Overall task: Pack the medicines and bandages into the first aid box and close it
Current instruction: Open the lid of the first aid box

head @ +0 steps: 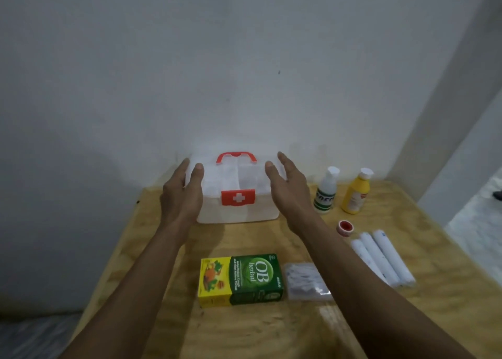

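The translucent white plastic first aid box (pixel 237 192), with its red handle (pixel 235 157) up and a red cross latch (pixel 238 197) on the front, stands closed at the far edge of the pale plywood counter (pixel 271 331), close against the white wall (pixel 244 59). Bare wood lies open between the box and the yellow-and-green cardboard medicine carton (pixel 240 280) nearer the person. The counter's left edge runs diagonally just outside the left forearm; its right edge drops to a light floor.

Right of the carton, touching or just beside it, is a clear plastic packet (pixel 307 281) whose white contents are too blurred to name. Three white wrapped bandage rolls (pixel 383 259) lie side by side further right, with a small red-and-white tape roll (pixel 345 226) near their far ends. A white bottle with a green label (pixel 326 191) and a yellow bottle with a white cap (pixel 357 192) stand upright to the right of the box; their labels cannot be read. The box's inside does not show through its walls.

Both forearms reach forward from the lower frame. The left hand (pixel 182 192) is at the box's left end, fingers straight, grip open; whether it touches the lid is unclear. The right hand (pixel 288 187) is at the box's right end, fingers extended, grip open and holding nothing.
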The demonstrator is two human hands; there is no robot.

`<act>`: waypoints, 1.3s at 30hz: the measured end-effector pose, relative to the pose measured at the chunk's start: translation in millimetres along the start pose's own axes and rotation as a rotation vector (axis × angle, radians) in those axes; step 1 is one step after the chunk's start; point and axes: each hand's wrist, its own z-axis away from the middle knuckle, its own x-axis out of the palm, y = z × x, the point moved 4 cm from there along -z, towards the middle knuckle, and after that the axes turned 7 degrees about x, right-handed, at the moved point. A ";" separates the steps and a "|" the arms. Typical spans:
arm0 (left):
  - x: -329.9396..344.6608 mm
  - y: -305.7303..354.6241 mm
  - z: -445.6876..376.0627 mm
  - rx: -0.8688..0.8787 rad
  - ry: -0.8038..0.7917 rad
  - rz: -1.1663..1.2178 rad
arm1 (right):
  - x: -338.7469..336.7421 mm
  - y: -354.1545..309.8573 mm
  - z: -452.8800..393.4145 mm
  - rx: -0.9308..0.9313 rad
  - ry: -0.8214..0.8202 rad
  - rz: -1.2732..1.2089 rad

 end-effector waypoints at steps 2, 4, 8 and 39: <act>-0.1 -0.5 1.6 -0.001 0.004 0.001 | -1.4 -0.9 3.9 0.001 -0.004 -0.006; 0.8 -1.8 5.1 -0.003 0.002 0.004 | -5.9 -0.2 9.1 0.009 0.001 -0.017; 4.5 -0.8 18.1 -0.004 -0.003 0.031 | -18.4 2.0 23.5 0.020 -0.004 -0.033; 28.8 23.7 4.1 0.164 -0.300 -0.439 | 34.6 14.1 94.7 0.593 0.289 -0.715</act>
